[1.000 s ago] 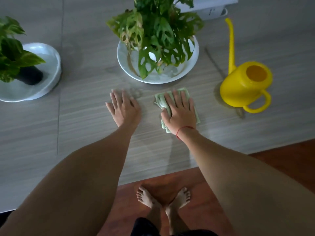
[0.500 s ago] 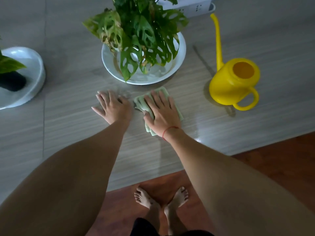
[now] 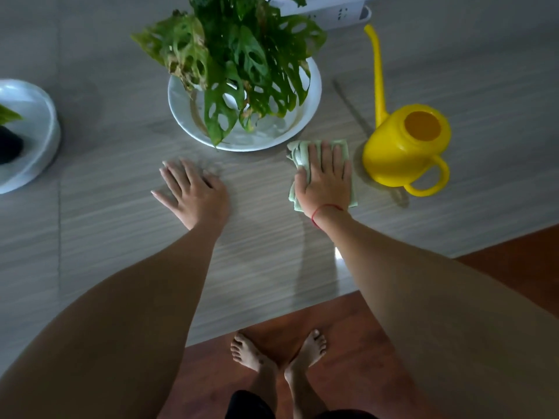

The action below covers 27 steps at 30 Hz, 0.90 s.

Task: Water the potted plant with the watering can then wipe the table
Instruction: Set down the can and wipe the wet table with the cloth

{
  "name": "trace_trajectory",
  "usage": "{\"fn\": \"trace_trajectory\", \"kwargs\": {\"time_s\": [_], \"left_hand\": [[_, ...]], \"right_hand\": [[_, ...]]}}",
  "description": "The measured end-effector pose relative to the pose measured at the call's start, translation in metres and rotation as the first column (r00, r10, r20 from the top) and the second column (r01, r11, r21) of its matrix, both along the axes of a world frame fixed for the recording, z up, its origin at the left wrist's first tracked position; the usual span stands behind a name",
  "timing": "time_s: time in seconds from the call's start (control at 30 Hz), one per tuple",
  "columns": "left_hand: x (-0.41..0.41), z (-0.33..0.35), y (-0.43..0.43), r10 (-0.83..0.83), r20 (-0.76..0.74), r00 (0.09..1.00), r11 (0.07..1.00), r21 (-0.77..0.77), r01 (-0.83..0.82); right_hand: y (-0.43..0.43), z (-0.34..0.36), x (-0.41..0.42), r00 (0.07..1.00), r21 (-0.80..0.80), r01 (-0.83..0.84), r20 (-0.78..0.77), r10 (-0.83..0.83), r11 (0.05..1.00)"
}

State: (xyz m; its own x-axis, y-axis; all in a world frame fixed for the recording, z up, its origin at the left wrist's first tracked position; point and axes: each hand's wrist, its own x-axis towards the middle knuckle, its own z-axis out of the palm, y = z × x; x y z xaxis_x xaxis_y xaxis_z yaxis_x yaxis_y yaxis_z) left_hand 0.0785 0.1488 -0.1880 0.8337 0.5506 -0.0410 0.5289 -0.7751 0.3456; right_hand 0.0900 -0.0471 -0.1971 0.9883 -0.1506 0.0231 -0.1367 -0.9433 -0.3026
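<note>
The right hand lies flat, fingers spread, pressing the green cloth onto the table, grasping nothing. Watering can at its 3 o'clock, potted plant at 11. Left hand flat, released
</note>
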Motion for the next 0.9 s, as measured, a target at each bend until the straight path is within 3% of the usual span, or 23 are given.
{"fn": "trace_trajectory", "kwargs": {"time_s": [0.33,0.57,0.77,0.9], "left_hand": [[0.004,-0.011,-0.003,0.021,0.024,0.999,0.998,0.051,-0.022],[0.002,-0.004,-0.005,0.008,0.015,1.0,0.999,0.038,-0.009],[0.005,-0.007,-0.006,0.034,0.021,0.999,0.998,0.058,-0.035],[0.005,-0.009,-0.005,0.035,0.01,0.999,0.998,0.059,-0.035]], "right_hand": [[-0.02,0.002,0.075,0.973,-0.005,0.217,-0.081,-0.217,0.976],[-0.009,0.003,0.019,0.997,-0.022,-0.072,-0.007,0.072,0.997],[-0.012,0.003,0.058,0.985,-0.025,0.162,-0.05,-0.163,0.986],[0.001,0.003,0.054,0.986,0.014,0.132,-0.102,-0.13,0.991]]}}
